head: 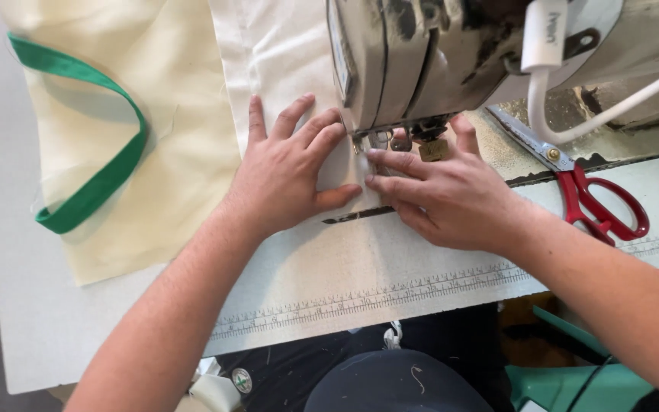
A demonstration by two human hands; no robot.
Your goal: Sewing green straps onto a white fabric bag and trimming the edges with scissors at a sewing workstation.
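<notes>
A worn grey sewing machine [421,53] stands over the table, its presser foot [390,140] down on a strip of white fabric [276,53]. My left hand [287,168] lies flat on the white fabric just left of the foot, fingers spread. My right hand [440,191] rests palm down to the right of the foot, its fingertips pressing the fabric edge close to the needle. Neither hand grips anything.
A cream cloth bag [154,152] with a green strap handle [97,137] lies at the left. Red-handled scissors [581,191] lie right of the machine. A white cable [612,107] hangs from the machine. A printed ruler [360,301] runs along the table's front edge.
</notes>
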